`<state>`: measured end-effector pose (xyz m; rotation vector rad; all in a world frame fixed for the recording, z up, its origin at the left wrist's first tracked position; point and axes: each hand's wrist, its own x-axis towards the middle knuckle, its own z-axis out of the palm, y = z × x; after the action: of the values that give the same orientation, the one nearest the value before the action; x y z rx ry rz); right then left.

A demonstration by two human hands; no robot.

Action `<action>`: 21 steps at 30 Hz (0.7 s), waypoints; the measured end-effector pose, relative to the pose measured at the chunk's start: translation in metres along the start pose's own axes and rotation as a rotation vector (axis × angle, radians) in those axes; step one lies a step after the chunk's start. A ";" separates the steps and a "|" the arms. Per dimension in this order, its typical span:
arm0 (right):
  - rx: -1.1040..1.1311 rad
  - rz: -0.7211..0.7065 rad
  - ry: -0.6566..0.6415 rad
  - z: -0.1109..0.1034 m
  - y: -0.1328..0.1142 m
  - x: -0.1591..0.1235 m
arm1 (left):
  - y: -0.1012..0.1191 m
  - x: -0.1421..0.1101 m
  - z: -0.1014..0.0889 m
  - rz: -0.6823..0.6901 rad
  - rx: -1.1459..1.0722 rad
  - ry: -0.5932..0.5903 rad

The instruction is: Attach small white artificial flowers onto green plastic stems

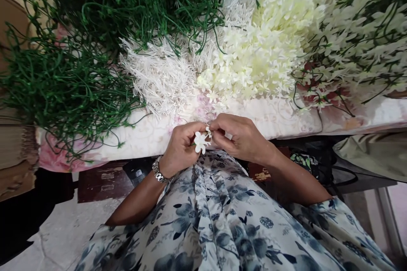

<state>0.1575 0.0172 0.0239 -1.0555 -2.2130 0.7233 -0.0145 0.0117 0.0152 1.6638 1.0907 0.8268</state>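
Note:
My left hand (183, 146), with a metal watch (158, 170) on its wrist, is closed round the stem of a small artificial flower sprig. One white bloom (201, 142) of that sprig faces up between my hands. At the sprig's tip, the fingers of my right hand (233, 134) are pinched on a small white blossom piece (208, 130), touching the left fingertips. Most of the stem is hidden inside my left hand. Both hands are just over the near edge of the cloth-covered table (149, 133).
Green plastic stems (63, 89) are heaped at the left and back. A pile of thin white pieces (162, 76) lies in the middle, beside a mound of cream-white blossoms (254, 59). Finished-looking flower sprigs (365, 46) lie at the right. Bags (311, 163) sit below the table edge.

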 end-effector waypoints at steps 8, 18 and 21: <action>0.145 0.199 -0.004 -0.015 -0.004 -0.003 | 0.000 -0.002 0.006 0.096 -0.057 0.139; 0.009 -0.111 0.084 -0.033 -0.006 -0.007 | -0.008 -0.009 0.005 -0.214 -0.398 0.086; -0.020 -0.134 0.001 -0.032 -0.006 -0.006 | -0.005 -0.010 0.005 -0.237 -0.443 0.088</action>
<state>0.1803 0.0163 0.0481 -0.9069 -2.2691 0.6430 -0.0151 0.0017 0.0087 1.1168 1.0488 0.9138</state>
